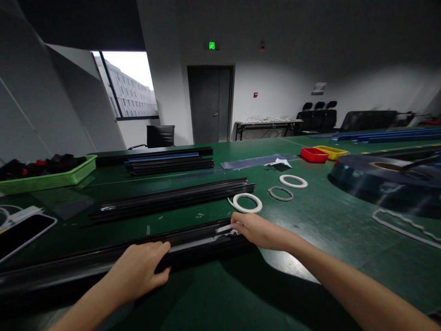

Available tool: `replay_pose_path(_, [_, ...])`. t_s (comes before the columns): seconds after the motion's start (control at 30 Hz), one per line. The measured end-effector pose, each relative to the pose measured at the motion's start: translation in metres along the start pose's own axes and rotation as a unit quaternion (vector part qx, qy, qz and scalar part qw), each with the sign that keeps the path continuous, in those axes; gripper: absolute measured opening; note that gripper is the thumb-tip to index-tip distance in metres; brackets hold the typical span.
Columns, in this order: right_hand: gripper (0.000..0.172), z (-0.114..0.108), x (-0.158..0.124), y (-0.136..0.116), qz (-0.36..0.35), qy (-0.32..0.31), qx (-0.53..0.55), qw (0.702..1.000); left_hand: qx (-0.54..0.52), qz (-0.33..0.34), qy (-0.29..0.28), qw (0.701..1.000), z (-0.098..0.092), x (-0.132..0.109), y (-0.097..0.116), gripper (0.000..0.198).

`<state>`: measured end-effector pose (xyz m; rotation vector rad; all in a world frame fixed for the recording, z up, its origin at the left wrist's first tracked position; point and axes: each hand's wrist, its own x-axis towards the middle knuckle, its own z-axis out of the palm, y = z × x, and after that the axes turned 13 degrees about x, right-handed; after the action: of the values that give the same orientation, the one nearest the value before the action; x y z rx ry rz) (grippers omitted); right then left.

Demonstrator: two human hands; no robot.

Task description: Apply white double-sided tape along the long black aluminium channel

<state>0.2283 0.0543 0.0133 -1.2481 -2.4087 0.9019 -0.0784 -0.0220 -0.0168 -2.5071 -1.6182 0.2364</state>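
A long black rail (86, 264) lies across the green table (310, 220) right in front of me. My left hand (141, 271) rests on its near side, fingers curled over the top edge. At the rail's right end my right hand (257, 230) pinches a white strip of tape (223, 228), fingers pressed together. A roll of white tape (247, 202) lies just beyond that hand.
More black rails (172, 195) and a dark stack (168, 164) lie farther back. Two tape rings (287, 187) sit to the right, with red (313, 155) and yellow (331, 151) trays behind. A green basket (48, 177) stands at left, a large dark roll (386, 181) at right.
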Motion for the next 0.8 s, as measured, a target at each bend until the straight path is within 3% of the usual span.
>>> replay_pose_path(0.8, [0.027, 0.0019, 0.0024, 0.0007, -0.006, -0.005, -0.007, 1.0, -0.01, -0.001, -0.001, 1.0, 0.0004, 0.0011, -0.002, 0.029])
